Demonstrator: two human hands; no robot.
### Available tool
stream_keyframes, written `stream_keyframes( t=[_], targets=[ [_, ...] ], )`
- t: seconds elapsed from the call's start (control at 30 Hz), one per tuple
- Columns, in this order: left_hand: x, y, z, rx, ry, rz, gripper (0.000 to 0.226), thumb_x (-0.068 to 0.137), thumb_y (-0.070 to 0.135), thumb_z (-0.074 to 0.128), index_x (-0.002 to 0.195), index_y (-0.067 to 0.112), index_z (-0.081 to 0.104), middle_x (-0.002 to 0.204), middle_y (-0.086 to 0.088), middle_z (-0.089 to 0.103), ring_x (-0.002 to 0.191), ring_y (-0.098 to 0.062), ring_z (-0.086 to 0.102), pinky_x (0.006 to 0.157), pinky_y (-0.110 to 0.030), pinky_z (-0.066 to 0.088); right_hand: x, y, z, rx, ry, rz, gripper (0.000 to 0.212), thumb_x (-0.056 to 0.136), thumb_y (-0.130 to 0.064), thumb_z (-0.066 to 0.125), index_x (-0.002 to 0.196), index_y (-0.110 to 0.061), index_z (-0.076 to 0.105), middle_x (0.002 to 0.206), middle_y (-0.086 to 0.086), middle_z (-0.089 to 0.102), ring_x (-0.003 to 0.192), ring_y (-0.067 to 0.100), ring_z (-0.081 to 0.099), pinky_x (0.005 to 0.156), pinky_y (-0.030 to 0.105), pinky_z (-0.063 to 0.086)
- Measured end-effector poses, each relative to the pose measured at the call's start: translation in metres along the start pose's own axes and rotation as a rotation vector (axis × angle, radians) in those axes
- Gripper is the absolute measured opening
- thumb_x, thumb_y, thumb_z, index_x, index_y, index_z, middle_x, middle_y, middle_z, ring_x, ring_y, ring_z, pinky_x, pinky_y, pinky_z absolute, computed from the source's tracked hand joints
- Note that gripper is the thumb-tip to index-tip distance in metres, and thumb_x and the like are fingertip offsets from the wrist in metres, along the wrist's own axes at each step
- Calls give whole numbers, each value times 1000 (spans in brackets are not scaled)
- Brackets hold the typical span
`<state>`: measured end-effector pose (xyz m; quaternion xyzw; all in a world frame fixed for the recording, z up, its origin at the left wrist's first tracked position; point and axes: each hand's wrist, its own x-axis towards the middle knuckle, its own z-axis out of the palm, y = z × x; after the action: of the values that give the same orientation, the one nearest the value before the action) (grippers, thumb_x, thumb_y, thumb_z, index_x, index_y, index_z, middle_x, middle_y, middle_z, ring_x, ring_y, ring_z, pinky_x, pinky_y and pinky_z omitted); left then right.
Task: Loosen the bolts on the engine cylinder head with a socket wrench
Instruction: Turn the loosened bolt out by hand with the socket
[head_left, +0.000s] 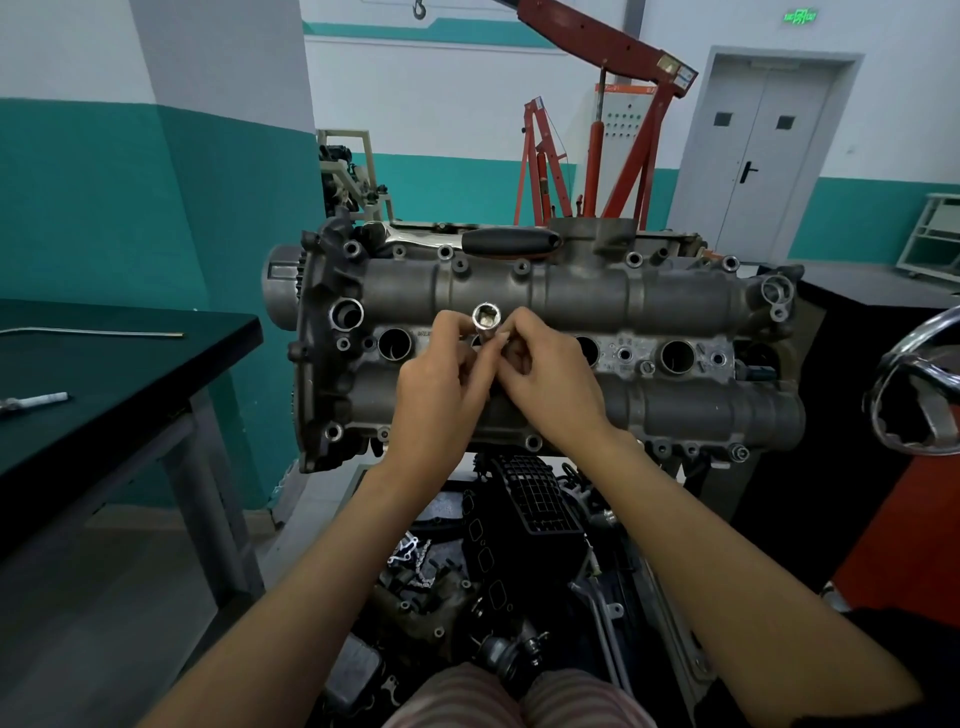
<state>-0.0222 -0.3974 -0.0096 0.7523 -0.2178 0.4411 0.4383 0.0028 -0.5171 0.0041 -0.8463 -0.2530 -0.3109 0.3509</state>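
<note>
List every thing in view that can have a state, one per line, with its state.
left hand: pinches the socket
right hand: pinches the socket lower down
socket: held above the cylinder head, open end up
ratchet wrench: lying unused on the far edge of the cylinder head
double door: closed
marker: lying on the black table

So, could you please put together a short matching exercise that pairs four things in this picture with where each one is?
Things:
1. socket
2. ratchet wrench
3. thin metal rod
4. red engine hoist

Places:
A. standing at the back wall
B. lying on the dark table at the left
C. pinched between the left hand and the right hand
D. resting along the far edge of the cylinder head

Pairs: 1-C, 2-D, 3-B, 4-A
</note>
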Motion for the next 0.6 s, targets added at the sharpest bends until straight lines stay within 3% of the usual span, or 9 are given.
stream_keyframes(
  t=[0.13,0.3,0.4,0.47,0.6],
  targets=[
    [0,1,0,-15,4,-10,17,92,25,57,87,23,41,54,-6,56,45,-21,52,46,-36,39,-1,-1,0,-56,-10,-44,10,89,-20,52,85,-11,51,66,0,54,60,17,50,52,37,41],
    [0,-1,-2,16,-22,48,15,94,21,52,105,11,53,57,-3,57,48,-16,51,45,-25,39,-2,-1,0,-88,-14,-70,9,91,-19,49,92,-11,53,71,-2,58,65,19,54,52,32,39],
    [1,-1,-1,-16,-2,7,6,93,19,55,93,16,49,55,-2,56,49,-17,51,45,-25,39,-2,-1,0,-117,-12,-98,12,91,-18,48,98,-13,56,69,-12,50,63,13,50,52,30,37],
    [1,-1,0,-26,15,-14,14,92,20,57,87,18,44,52,-5,54,47,-19,48,43,-28,37,-2,-1,0,-120,-5,-105,15,90,-19,49,103,-16,58,67,-17,46,61,6,45,52,28,36],
    [2,-1,2,-37,17,-43,21,90,22,60,83,22,41,50,-3,49,47,-20,45,42,-23,33,-1,0,2,-100,-6,-37,18,85,-27,57,103,-24,53,62,-13,48,57,4,46,50,26,36]
  ],
)
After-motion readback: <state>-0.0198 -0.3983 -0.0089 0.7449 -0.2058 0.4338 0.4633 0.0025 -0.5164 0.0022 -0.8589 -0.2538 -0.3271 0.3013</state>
